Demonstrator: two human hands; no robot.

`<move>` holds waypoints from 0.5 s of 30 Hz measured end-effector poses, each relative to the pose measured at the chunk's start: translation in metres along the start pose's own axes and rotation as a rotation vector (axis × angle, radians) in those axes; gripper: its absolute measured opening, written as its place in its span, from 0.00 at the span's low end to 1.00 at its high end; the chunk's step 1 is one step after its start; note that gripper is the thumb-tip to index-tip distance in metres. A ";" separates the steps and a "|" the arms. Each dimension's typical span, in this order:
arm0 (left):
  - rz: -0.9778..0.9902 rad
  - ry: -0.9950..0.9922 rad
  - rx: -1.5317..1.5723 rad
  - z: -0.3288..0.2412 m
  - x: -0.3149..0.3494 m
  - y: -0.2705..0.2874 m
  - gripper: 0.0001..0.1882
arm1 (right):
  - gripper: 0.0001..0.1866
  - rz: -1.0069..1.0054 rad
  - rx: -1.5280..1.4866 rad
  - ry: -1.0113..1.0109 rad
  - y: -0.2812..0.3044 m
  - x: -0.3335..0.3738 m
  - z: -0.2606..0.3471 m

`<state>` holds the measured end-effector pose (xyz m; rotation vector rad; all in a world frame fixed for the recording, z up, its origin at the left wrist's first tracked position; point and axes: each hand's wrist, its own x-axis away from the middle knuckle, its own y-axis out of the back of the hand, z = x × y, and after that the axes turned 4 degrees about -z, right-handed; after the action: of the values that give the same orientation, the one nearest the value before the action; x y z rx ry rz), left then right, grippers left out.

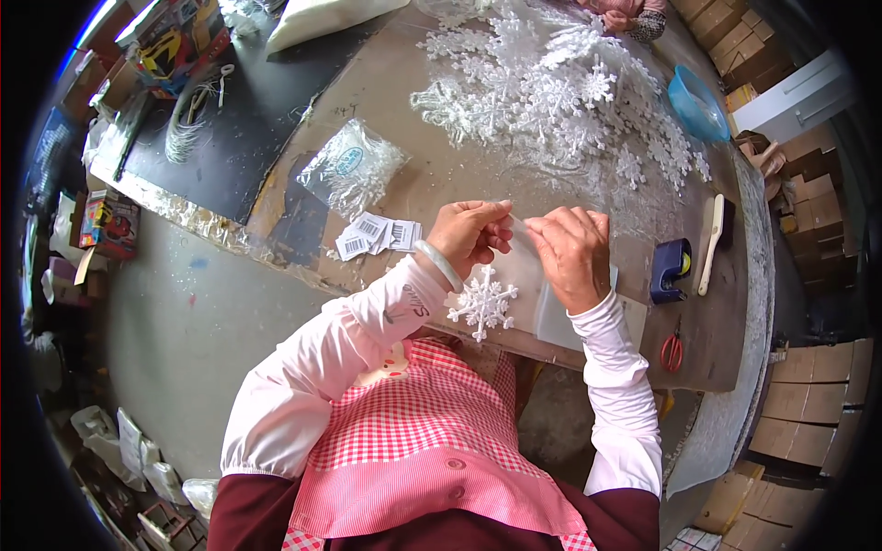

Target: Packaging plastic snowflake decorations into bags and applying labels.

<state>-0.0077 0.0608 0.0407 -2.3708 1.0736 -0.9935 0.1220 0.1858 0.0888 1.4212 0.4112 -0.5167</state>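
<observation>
Left hand (473,237): grip closed, thumb against fingertips, pinching one end of a thin clear piece (519,227). Right hand (571,257): grip closed too, on the other end of it, just beside the left. Both hands raised above the table (703,344); kind of piece too small to tell.

White snowflake (482,304) directly below the left hand in view, near the table's front edge; cannot tell whether it lies flat or hangs. Clear sleeves (562,323) on the table below the right hand.

Left of the hands: fanned white labels (377,236), and past them a clear packet (354,165) of white strands. Far side: large heap of white snowflakes (560,83), blue basin (681,96) beside it, another person's hand (617,20) at its far edge. Right: dark blue tape dispenser (668,275), white-handled brush (712,243), red-handled scissors (672,353) nearer the front edge.
</observation>
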 end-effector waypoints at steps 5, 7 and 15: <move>-0.119 -0.151 -0.012 -0.009 0.014 0.007 0.14 | 0.04 0.030 -0.391 -0.273 -0.005 -0.012 -0.008; -0.109 -0.313 -0.146 -0.007 0.011 0.023 0.16 | 0.06 0.128 -0.665 -0.529 -0.008 -0.012 -0.014; 0.241 -0.492 -0.546 -0.036 0.026 0.028 0.32 | 0.13 0.271 -0.814 -0.566 -0.005 -0.019 -0.006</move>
<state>-0.0358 0.0218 0.0617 -2.5899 1.5039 -0.0075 0.1038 0.1927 0.0953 0.4944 -0.0466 -0.4322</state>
